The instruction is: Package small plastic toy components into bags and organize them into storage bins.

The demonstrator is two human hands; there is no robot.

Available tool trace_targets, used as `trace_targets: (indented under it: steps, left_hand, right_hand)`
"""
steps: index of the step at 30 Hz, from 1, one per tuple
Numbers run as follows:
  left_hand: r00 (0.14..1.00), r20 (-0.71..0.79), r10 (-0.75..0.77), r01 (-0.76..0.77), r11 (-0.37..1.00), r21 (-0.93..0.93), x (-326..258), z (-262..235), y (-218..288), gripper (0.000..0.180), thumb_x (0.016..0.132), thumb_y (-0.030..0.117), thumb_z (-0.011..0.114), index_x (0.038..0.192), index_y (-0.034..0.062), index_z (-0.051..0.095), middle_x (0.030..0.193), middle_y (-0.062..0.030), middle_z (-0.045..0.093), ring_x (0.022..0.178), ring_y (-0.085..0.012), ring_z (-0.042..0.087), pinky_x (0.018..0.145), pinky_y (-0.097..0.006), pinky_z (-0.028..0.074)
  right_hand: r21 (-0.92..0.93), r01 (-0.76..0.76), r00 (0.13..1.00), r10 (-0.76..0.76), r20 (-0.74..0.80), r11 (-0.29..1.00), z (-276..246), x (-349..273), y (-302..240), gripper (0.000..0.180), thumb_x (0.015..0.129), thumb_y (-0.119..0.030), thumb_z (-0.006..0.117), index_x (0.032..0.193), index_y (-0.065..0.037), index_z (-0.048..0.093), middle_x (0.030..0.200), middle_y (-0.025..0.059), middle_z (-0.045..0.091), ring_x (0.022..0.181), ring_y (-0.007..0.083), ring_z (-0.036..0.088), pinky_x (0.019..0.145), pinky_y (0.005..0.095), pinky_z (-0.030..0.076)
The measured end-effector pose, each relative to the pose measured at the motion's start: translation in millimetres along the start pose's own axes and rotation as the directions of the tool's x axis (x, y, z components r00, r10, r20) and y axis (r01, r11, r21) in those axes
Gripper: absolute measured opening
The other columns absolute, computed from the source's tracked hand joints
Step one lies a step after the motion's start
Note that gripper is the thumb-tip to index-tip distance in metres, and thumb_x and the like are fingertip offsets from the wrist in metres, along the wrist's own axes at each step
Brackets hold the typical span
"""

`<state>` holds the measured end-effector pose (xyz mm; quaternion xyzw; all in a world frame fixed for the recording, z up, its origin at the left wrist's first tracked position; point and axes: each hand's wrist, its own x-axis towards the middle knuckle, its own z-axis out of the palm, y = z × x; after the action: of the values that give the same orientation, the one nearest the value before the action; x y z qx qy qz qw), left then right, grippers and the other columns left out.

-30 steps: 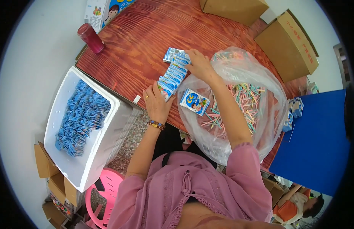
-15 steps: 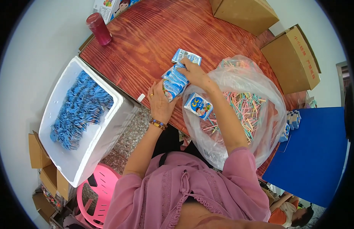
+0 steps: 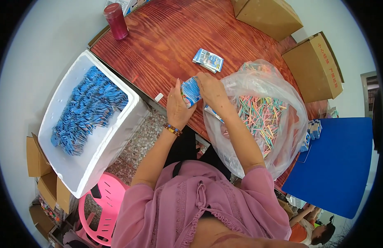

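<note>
A small stack of blue-and-white packets is held between my two hands above the wooden table. My left hand closes round its left side, thumb upward. My right hand grips the stack's right edge, its fingertips partly hidden. Just beyond my hands, a few more packets lie overlapping on the table. Near my right wrist, another packet shows only in part, mostly covered by my forearm. To the right, a clear plastic bag stands open, with many thin pastel-coloured sticks inside.
A white foam box at left holds rows of blue packets. A red-lidded jar stands far left on the red-brown table. Cardboard boxes, a blue panel and a pink chair surround it. Another person is at lower right.
My hands have drawn the stack together and tilted it more upright. My right hand has moved away from the far packets. My right forearm now covers most of the packet by the bag.
</note>
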<state>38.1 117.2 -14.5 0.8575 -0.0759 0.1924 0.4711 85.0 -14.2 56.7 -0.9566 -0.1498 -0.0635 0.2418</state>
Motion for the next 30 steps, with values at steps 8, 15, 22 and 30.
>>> trace_targets:
  steps: [8, 15, 22, 30]
  left_hand:
    - [0.994, -0.098, 0.042, -0.050, 0.995, -0.082, -3, 6, -11, 0.095, 0.062, 0.021, 0.088, 0.137, -0.0042, 0.034, 0.123, -0.0226, 0.051, 0.112, -0.0374, 0.051, 0.096, -0.043, 0.042]
    - [1.000, 0.004, 0.015, -0.014, 0.995, -0.096, 2, -11, -5, 0.097, 0.053, 0.026, 0.090, 0.131, -0.0025, 0.042, 0.119, -0.0219, 0.053, 0.114, -0.0376, 0.050, 0.100, -0.047, 0.038]
    - [0.993, 0.055, 0.109, -0.098, 0.980, -0.174, 0, -5, -9, 0.093, 0.065, 0.019, 0.082, 0.140, -0.0016, 0.032, 0.120, -0.0211, 0.054, 0.114, -0.0371, 0.051, 0.104, -0.047, 0.036]
    - [0.981, 0.194, -0.009, 0.021, 0.998, -0.060, 6, -4, -14, 0.093, 0.075, 0.025, 0.073, 0.143, -0.0112, 0.020, 0.111, -0.0164, 0.059, 0.112, -0.0293, 0.054, 0.105, -0.045, 0.031]
  right_hand:
    - [0.135, -0.079, 0.985, 0.056, 0.162, 0.988, -13, 0, -6, 0.041, 0.093, -0.040, 0.053, 0.088, 0.001, 0.054, 0.084, 0.0225, 0.061, 0.083, 0.0399, 0.061, 0.070, 0.0473, 0.047]
    - [0.253, -0.041, 0.987, 0.001, 0.158, 0.967, -4, -16, -14, 0.044, 0.089, -0.039, 0.061, 0.094, 0.004, 0.054, 0.086, 0.0232, 0.056, 0.080, 0.0344, 0.056, 0.073, 0.0413, 0.044]
    - [0.394, -0.234, 0.963, 0.155, 0.222, 0.889, -4, -26, -19, 0.036, 0.089, -0.026, 0.065, 0.104, 0.005, 0.056, 0.085, 0.0174, 0.064, 0.078, 0.0236, 0.063, 0.071, 0.0340, 0.048]
    - [0.266, -0.012, 0.973, -0.050, 0.225, 0.964, 5, -17, -16, 0.058, 0.081, -0.030, 0.073, 0.122, 0.001, 0.046, 0.090, 0.0131, 0.061, 0.078, 0.0198, 0.059, 0.070, 0.0326, 0.049]
